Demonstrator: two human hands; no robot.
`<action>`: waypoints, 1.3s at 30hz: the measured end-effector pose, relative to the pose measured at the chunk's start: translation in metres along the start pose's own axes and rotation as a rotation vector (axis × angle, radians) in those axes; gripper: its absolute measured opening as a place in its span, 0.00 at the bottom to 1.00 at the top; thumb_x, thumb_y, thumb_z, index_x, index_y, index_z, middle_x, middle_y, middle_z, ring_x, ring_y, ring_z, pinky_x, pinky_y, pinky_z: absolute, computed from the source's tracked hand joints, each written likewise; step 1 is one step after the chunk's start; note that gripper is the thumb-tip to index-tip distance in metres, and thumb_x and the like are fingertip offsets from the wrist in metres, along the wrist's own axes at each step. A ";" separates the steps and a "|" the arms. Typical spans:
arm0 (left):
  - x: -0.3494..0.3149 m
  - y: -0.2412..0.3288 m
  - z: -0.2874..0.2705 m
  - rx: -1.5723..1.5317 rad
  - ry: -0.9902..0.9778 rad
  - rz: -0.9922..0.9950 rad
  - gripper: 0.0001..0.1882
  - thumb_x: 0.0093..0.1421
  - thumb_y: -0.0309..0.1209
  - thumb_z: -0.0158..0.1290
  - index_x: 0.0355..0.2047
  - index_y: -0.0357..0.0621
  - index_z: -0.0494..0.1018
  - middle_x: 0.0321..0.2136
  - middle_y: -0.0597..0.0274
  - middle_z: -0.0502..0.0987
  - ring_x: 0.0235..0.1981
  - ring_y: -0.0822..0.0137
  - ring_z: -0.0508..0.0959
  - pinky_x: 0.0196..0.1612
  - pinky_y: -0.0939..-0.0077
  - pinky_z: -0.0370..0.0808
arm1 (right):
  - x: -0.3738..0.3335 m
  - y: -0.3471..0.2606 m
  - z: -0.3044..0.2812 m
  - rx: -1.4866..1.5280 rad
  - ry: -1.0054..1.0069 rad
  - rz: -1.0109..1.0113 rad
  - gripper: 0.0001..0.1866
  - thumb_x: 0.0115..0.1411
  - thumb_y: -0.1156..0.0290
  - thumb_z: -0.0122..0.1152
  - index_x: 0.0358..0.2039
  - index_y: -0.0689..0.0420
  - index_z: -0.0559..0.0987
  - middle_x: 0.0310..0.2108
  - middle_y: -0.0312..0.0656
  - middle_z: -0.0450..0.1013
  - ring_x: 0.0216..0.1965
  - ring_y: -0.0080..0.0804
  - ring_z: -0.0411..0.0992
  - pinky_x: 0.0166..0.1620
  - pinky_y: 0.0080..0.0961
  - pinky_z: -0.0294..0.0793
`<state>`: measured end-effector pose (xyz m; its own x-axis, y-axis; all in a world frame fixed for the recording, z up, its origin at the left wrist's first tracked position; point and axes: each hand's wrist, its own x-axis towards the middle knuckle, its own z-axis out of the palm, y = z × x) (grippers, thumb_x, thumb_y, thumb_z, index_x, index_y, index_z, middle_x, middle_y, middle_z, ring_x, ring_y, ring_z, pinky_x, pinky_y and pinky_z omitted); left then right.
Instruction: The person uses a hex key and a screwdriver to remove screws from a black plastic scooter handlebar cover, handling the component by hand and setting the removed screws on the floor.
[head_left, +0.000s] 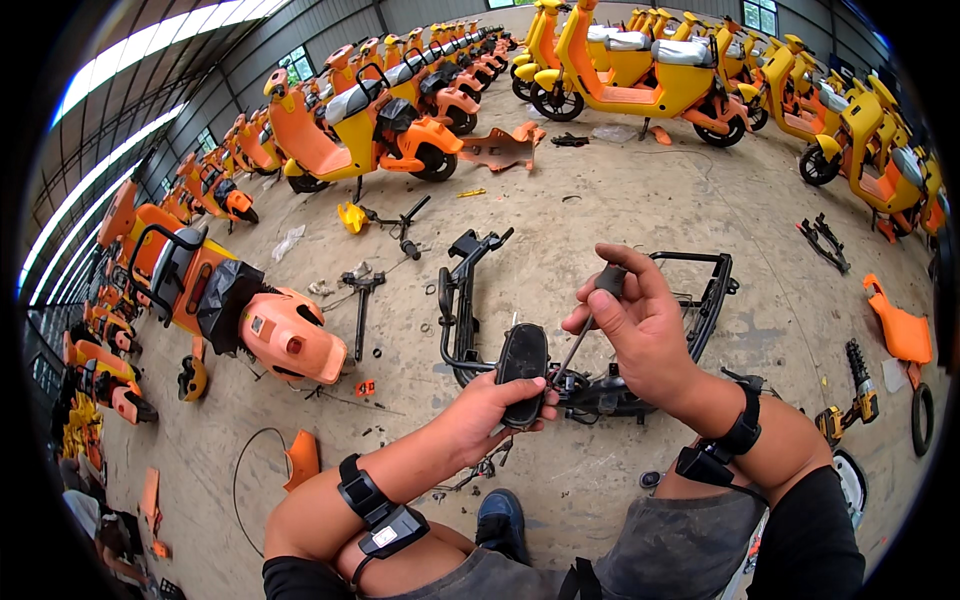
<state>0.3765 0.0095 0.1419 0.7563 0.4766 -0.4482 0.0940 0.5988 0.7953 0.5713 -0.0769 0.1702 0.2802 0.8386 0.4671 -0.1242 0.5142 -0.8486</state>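
My left hand (478, 415) grips a flat black part with rounded ends (525, 360), shaped like a scooter display or lamp housing; the thumb lies across its lower end. In my right hand (645, 325) is a screwdriver, its dark handle (609, 284) pinched between thumb and fingers. The thin shaft slants down and left toward the part's lower right side. Whether the tip touches it I cannot tell. Beneath both hands a black metal scooter frame (712, 310) lies on the concrete floor, partly hidden by my hands.
An orange-yellow scooter (295, 335) leans at the left. Handlebar stems (369, 305) and an orange panel (302, 458) lie nearby. On the right are a shock absorber (858, 368), a cordless drill (829, 424), an orange panel (903, 325) and a tyre (921, 420). Scooter rows (640, 75) stand behind.
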 end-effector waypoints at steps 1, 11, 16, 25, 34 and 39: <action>0.000 -0.001 -0.001 0.003 0.002 0.005 0.12 0.64 0.31 0.55 0.44 0.38 0.72 0.36 0.56 0.80 0.36 0.63 0.82 0.40 0.67 0.80 | 0.000 0.000 0.000 -0.005 0.007 -0.015 0.25 0.69 0.72 0.53 0.63 0.62 0.59 0.42 0.42 0.68 0.42 0.29 0.76 0.47 0.27 0.76; -0.001 0.000 0.000 -0.015 -0.006 0.030 0.09 0.63 0.30 0.57 0.40 0.39 0.73 0.34 0.58 0.80 0.34 0.65 0.81 0.40 0.67 0.79 | 0.000 0.000 0.000 0.013 -0.006 -0.046 0.25 0.69 0.72 0.53 0.63 0.60 0.59 0.43 0.41 0.68 0.43 0.29 0.75 0.49 0.28 0.77; 0.000 -0.002 0.000 0.007 -0.017 0.051 0.09 0.62 0.29 0.59 0.40 0.39 0.73 0.34 0.59 0.79 0.34 0.66 0.81 0.39 0.69 0.79 | -0.001 0.001 0.000 0.030 -0.019 -0.048 0.25 0.69 0.73 0.53 0.63 0.59 0.60 0.43 0.41 0.68 0.43 0.28 0.75 0.50 0.29 0.77; 0.001 -0.003 0.000 0.062 -0.046 0.102 0.08 0.61 0.25 0.58 0.39 0.38 0.73 0.32 0.59 0.79 0.32 0.67 0.79 0.38 0.71 0.77 | -0.002 0.000 0.001 -0.001 -0.025 -0.068 0.24 0.69 0.74 0.53 0.63 0.59 0.60 0.43 0.40 0.68 0.44 0.28 0.74 0.51 0.29 0.76; 0.000 -0.002 0.002 0.077 -0.052 0.137 0.10 0.60 0.23 0.59 0.41 0.38 0.72 0.32 0.59 0.79 0.33 0.67 0.79 0.38 0.71 0.76 | -0.001 -0.003 0.000 -0.415 -0.147 0.195 0.10 0.65 0.74 0.54 0.46 0.60 0.74 0.37 0.37 0.71 0.37 0.21 0.68 0.41 0.22 0.71; 0.000 0.001 0.005 0.077 -0.077 0.191 0.11 0.59 0.22 0.59 0.41 0.39 0.72 0.33 0.60 0.78 0.33 0.66 0.79 0.37 0.71 0.76 | 0.002 -0.001 -0.007 -0.722 -0.531 0.037 0.08 0.63 0.70 0.61 0.41 0.58 0.80 0.35 0.39 0.74 0.36 0.29 0.72 0.39 0.25 0.72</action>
<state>0.3795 0.0066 0.1448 0.8119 0.5247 -0.2559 -0.0095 0.4501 0.8929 0.5782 -0.0771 0.1702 -0.2119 0.9172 0.3373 0.5550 0.3971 -0.7309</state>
